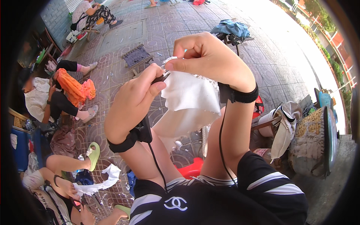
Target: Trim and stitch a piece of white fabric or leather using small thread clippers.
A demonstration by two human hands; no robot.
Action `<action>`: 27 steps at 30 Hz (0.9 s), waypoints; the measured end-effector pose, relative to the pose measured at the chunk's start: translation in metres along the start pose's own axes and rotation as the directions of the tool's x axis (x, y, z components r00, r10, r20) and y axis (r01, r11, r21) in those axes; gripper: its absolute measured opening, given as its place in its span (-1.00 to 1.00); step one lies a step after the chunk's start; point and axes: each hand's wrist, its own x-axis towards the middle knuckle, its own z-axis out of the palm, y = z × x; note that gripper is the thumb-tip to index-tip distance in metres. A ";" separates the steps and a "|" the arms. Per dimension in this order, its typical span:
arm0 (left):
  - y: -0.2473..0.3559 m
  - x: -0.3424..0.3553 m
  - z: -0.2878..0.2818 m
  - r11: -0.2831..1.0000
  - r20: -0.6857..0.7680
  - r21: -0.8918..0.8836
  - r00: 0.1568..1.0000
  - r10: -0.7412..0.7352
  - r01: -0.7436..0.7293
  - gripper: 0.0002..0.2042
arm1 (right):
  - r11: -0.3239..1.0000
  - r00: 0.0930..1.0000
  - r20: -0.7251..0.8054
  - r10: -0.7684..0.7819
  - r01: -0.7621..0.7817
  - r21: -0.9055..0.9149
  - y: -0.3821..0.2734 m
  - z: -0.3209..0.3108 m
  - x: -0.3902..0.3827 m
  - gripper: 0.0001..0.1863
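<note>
1. Paved floor: patterned brick tiles, grey-brown, littered with small white scraps; sunlit at the far right.
2. Woven basket at right: coarse straw weave, rounded, on its side; contents cannot be told.
3. White cloth: 1 piece, soft thin fabric, creased, with a lacy knit edge along its top right. It hangs in front of the person, held up between both hands above the knees.
4. Right hand: grip clenched on the cloth's top edge, thumb pressed to forefinger. 1 black elastic wristband with a small black box and a thin cable running down the forearm.
5. Left hand: grip closed on a small dark tool, slim, its tip touching the cloth just below the right thumb. 1 matching black wristband, box and cable.
6. Orange cloth: 1 bunched, ribbed piece in the lap of a seated person at left.
7. Blue fabric bundle: crumpled, lying on the floor up top.
8. White bucket at right: round plastic, a pale cloth draped beside it; inside not visible.
9. Small wooden stool: 1, slatted top, standing on the floor.
10. Red plastic item: smooth, partly hidden between the legs.
11. Green sandal: 1, rubbery, on another person's foot lower left.
</note>
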 end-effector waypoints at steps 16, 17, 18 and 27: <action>-0.002 -0.001 0.002 0.999 -0.032 0.033 0.999 0.044 -0.043 -0.78 | 0.999 1.000 -0.015 0.001 -0.001 -0.041 -0.003 0.001 -0.001 -0.71; -0.003 -0.001 0.003 0.999 -0.033 0.033 0.999 0.043 -0.042 -0.78 | 0.999 1.000 -0.007 0.006 -0.006 -0.044 -0.004 0.001 -0.001 -0.71; -0.003 -0.001 0.003 0.999 -0.035 0.017 0.998 0.047 -0.046 -0.79 | 0.999 1.000 0.001 0.010 -0.010 -0.047 -0.004 0.001 -0.001 -0.72; 0.001 0.001 -0.001 0.998 -0.002 0.060 0.999 0.037 -0.037 -0.80 | 1.000 1.000 0.013 0.017 -0.017 -0.012 -0.005 0.002 0.000 -0.75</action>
